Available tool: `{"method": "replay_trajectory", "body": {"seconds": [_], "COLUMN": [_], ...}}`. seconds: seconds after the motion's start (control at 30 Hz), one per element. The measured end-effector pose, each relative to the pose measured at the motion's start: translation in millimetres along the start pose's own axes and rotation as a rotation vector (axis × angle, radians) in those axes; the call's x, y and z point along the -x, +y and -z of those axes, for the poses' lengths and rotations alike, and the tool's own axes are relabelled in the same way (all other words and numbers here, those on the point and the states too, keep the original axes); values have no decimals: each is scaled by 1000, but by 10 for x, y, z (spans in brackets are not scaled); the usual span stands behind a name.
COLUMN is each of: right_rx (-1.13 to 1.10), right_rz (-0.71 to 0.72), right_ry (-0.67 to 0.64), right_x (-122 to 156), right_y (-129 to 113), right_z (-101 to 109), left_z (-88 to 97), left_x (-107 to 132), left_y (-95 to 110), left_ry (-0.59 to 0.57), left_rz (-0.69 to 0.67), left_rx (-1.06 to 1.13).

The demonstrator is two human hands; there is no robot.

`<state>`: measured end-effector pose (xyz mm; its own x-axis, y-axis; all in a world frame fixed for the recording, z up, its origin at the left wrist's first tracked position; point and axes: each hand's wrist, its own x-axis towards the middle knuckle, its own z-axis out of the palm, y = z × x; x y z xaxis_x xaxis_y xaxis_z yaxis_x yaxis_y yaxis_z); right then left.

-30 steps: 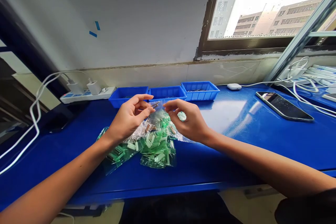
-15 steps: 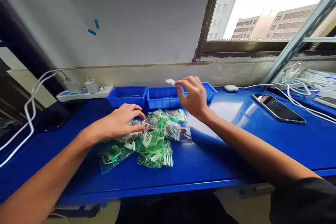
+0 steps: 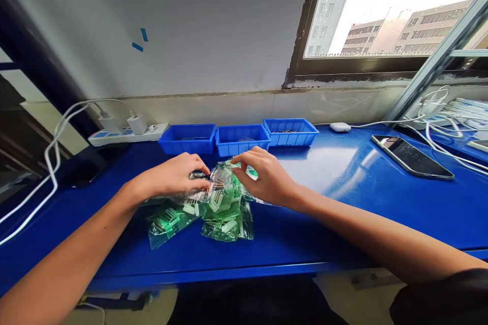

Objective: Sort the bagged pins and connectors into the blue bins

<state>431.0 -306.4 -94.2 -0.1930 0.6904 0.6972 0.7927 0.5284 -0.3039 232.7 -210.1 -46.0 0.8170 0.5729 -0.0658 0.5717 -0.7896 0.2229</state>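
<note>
The left hand [image 3: 177,175] and right hand [image 3: 269,175], half-curled, thumbs parted from fingers, are at the packets [image 3: 227,226] just below frame centre; any grip, I cannot tell. Picking among them seems in hand, calling next for a fingertip pinch on one, short of the blue bins [image 3: 243,149] above.

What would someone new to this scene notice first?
Probably the heap of green and clear plastic packets on the blue table, with the left hand and right hand at it. Just beyond, three blue bins stand side by side. A dark-screened phone lies off to the right.
</note>
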Motion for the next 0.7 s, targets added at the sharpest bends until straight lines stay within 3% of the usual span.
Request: {"method": "replay_trajectory", "body": {"seconds": [0.1, 0.27, 0.43, 0.6, 0.7], "right_rx": [-39, -94, -192, -440, -658], "right_rz": [-5, -3, -138, -434, -621], "right_ry": [-25, -56, -73, -186, -168], "right_x": [18, 30, 4, -41, -55], "right_y": [-16, -70, -176, -322, -369], "right_z": [-36, -69, -39, 46, 69], "left_z": [10, -2, -2, -85, -157], "left_x": [2, -2, 27, 50, 45], "left_y": [14, 48, 120, 290, 338], "left_ry": [-65, 3, 279, 558, 654], "left_rz": [-32, -32, -70, -192, -256], "left_rx": [-9, 59, 302, 314, 317]}}
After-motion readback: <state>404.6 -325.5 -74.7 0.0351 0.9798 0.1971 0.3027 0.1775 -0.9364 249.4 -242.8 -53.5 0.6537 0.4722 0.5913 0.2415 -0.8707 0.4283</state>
